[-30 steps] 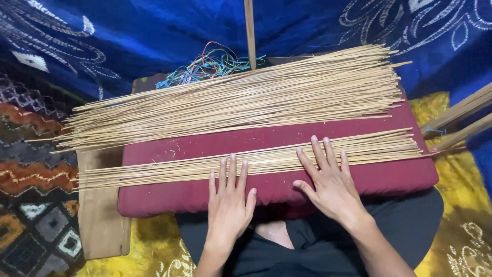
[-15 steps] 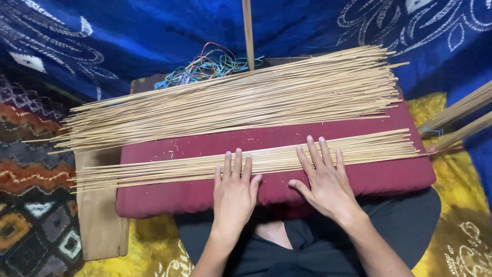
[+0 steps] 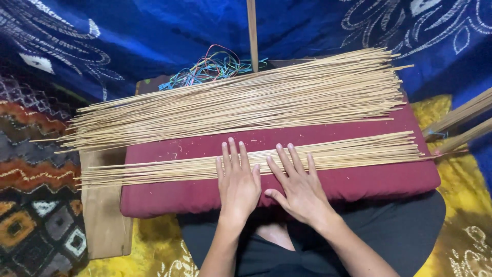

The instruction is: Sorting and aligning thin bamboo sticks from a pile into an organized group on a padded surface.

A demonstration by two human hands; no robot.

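Note:
A dark red cushion (image 3: 369,179) lies across my lap. On its near half a thin row of long pale bamboo sticks (image 3: 154,172) runs left to right. My left hand (image 3: 237,182) and my right hand (image 3: 297,184) lie flat on this row, side by side, fingers spread and pressing down on the sticks. A much thicker pile of the same sticks (image 3: 246,105) rests along the cushion's far edge, apart from both hands.
A tangle of coloured threads (image 3: 207,69) lies behind the big pile, beside an upright wooden stick (image 3: 251,31). A tan wooden board (image 3: 102,215) sticks out under the cushion at left. Two thicker wooden bars (image 3: 461,125) lie at right. Patterned blue and yellow cloths surround everything.
My left hand has slid up and to the right onto the near row of sticks. My right hand has shifted left, so both hands now lie close together.

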